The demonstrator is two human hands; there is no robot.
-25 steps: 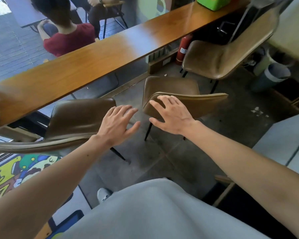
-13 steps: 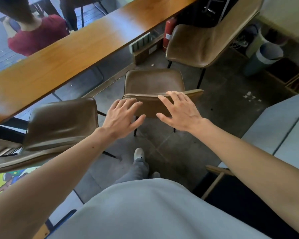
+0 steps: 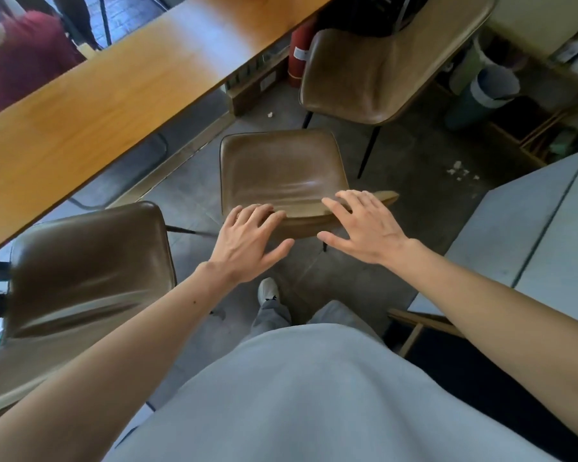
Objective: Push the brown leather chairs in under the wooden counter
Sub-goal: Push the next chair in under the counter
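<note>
Resting spread-fingered along the backrest of the middle brown leather chair (image 3: 281,168) at frame centre, left hand (image 3: 247,243) and right hand (image 3: 364,228) clasp nothing; the chair stands clear of the wooden counter (image 3: 97,105) at upper left, so push evenly with both palms, steering it squarely underneath

wooden counter (image 3: 114,105) showing glossy varnished grain, middle chair (image 3: 281,168) wearing smooth brown leather, creasing, soft sheen, left chair (image 3: 87,261) reflecting glossier, chair legs (image 3: 367,151) looking like thin black metal, floor (image 3: 397,201) reading matt grey concrete, shirt (image 3: 314,395) lying as soft grey cloth
</note>
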